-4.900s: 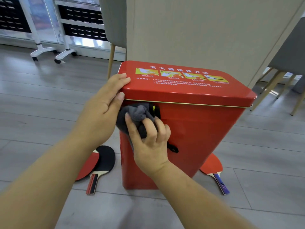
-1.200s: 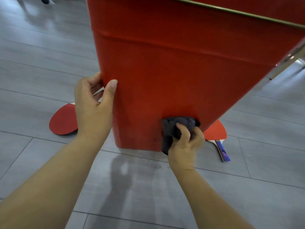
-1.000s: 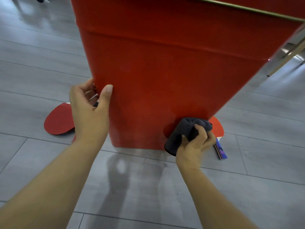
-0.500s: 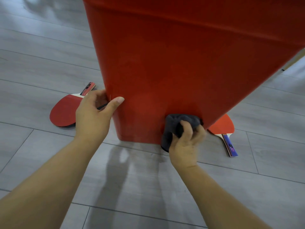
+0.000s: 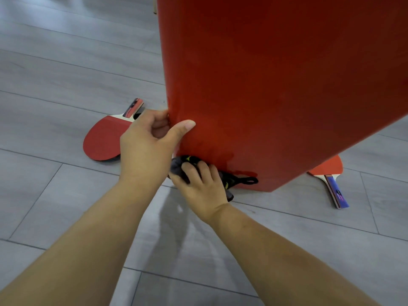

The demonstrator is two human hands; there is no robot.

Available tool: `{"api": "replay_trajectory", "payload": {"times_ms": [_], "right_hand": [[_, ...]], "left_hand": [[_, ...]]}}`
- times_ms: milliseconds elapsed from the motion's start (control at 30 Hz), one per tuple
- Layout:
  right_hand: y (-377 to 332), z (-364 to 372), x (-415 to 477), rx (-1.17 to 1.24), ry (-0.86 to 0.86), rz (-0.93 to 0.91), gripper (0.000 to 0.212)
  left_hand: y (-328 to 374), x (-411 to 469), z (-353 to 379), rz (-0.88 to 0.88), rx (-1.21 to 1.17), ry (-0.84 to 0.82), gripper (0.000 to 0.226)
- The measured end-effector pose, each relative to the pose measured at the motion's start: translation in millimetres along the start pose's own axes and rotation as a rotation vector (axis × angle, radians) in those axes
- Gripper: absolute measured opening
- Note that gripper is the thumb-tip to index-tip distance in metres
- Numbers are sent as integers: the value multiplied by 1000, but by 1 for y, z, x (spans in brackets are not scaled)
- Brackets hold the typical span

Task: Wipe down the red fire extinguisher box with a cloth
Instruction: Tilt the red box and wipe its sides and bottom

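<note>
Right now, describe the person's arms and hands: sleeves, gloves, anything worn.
The left hand and right hand wear no gloves; no ring, watch or bracelet shows. The left forearm and right forearm are uncovered to the frame's edge, no sleeve in view. The left thumbnail is short, unpainted.

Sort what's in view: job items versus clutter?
Job:
box
cloth
left hand, gripping the box's corner
right hand, holding the cloth against the box's bottom edge

Lying about:
left paddle
right paddle, partly behind the box

Single head-worn wide-angle view, steeply downward, close to the red box point(image 5: 276, 85) base and floor point(image 5: 66, 62)
</note>
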State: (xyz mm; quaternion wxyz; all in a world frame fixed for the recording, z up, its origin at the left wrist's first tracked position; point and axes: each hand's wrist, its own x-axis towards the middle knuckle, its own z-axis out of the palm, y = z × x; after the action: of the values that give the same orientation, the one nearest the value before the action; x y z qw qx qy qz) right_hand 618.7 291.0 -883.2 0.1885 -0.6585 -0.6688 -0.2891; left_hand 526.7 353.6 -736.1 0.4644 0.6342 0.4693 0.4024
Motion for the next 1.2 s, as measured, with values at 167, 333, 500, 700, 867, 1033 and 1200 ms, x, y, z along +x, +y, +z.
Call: {"api": "replay_trajectory", "payload": {"times_ms": [167, 333, 500, 700, 867, 1033, 1200], "right_hand": [[18, -3, -10, -7, -87, -89, 47], [59, -21, -38, -54, 11, 63, 36], [99, -45, -74, -25, -7, 365, 52], [116, -66, -82, 191, -127, 1144, 25], [103, -66, -76, 235, -185, 1183, 53], [87, -61, -64, 76, -331, 935, 24], [54, -33, -45, 63, -104, 331, 30]], "left_hand": [[-4, 1, 1, 18, 11, -4, 22], [-7, -2, 6, -2, 45, 20, 23], [-7, -2, 9, -4, 64, 48, 21], [-7, 1, 4, -5, 119, 22, 16], [-4, 2, 4, -16, 117, 20, 24], [-4, 4, 2, -19, 114, -9, 19], [-8, 3, 4, -21, 28, -38, 21]]}}
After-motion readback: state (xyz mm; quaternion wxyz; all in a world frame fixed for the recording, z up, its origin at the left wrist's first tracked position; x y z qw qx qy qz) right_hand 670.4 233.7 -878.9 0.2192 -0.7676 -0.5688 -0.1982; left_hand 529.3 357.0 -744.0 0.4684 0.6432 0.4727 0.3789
